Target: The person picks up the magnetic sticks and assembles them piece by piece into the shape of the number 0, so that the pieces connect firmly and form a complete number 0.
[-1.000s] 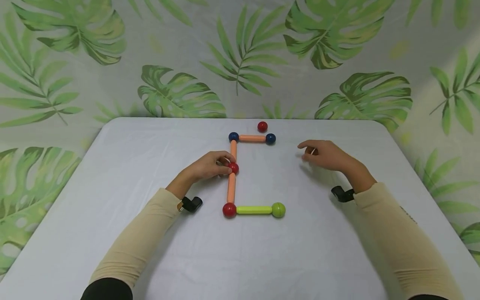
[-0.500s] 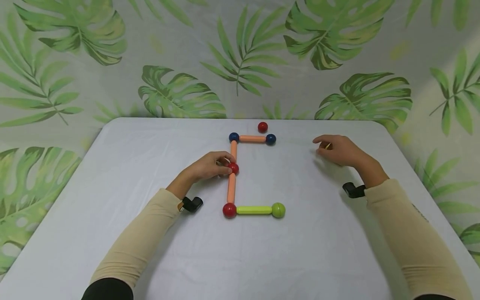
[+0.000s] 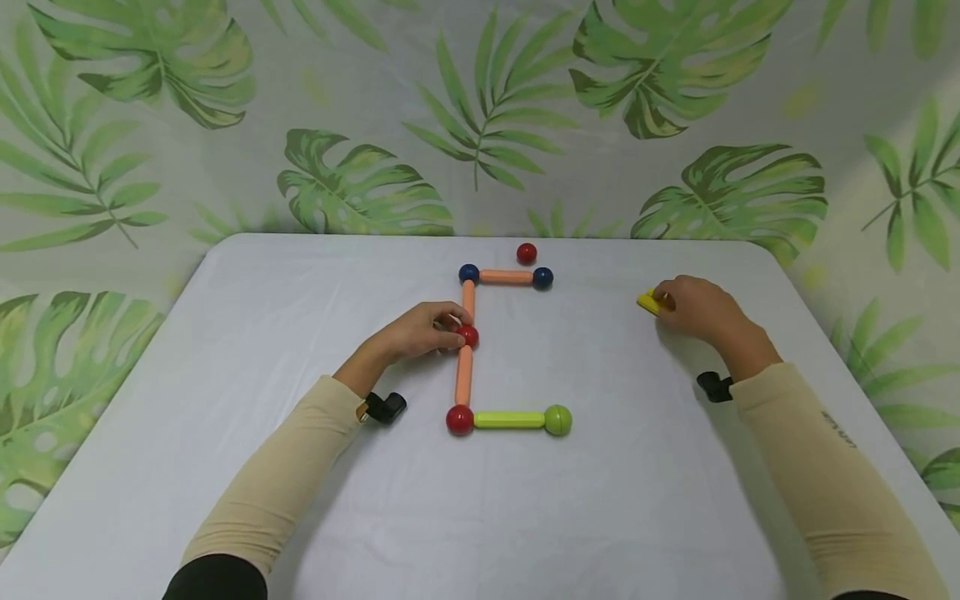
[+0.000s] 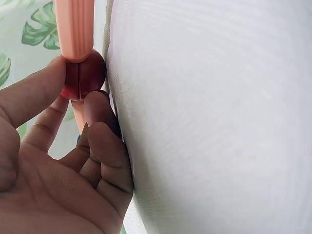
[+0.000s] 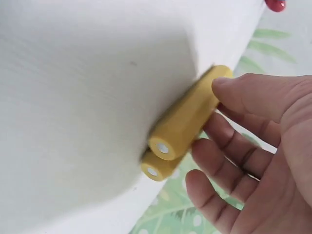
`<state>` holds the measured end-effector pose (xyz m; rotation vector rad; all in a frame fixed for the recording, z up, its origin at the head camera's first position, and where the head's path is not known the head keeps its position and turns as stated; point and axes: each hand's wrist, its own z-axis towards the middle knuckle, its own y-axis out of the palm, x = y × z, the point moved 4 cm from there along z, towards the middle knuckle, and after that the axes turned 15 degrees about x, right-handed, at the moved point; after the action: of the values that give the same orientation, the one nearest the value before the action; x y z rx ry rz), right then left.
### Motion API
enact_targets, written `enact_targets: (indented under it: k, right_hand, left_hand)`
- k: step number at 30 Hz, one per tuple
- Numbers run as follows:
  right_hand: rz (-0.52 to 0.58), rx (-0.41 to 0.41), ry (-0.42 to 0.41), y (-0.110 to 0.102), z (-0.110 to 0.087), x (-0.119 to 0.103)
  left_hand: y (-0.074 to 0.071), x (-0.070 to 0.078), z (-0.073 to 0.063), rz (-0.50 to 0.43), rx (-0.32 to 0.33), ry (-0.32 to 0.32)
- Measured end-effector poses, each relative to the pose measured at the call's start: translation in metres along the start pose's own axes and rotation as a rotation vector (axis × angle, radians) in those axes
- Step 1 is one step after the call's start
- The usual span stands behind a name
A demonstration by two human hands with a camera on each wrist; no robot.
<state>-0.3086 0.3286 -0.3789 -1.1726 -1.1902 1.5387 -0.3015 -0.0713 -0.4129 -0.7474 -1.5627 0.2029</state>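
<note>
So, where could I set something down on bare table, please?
Bare: between the green ball and right sleeve; left of the left sleeve. Crowded: around the pink sticks, where the left grip pinches a red ball, and by the yellow sticks.

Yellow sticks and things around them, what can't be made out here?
Head: part of the yellow sticks, hidden by the right grip.
Right wrist: one yellow stick, largely behind the other; a red ball, cut by the top edge.
Head: sleeve lettering, too small.
Left wrist: lower orange stick, partly behind the left grip.
</note>
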Motion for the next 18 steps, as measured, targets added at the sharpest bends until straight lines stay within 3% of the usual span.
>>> enact_targets:
  k: [12, 18]
  right_hand:
    - [0.045, -0.003, 0.000, 0.0079, -0.0027, -0.0027]
    - [0.111, -0.041, -0.017, 0.0102, -0.0062, -0.0071]
  left_hand:
    - [-0.0005, 0.0017, 0.0008, 0.006, -0.003, 0.012]
    - [-0.0004, 0.0007, 0.0008, 0.002, -0.004, 0.004]
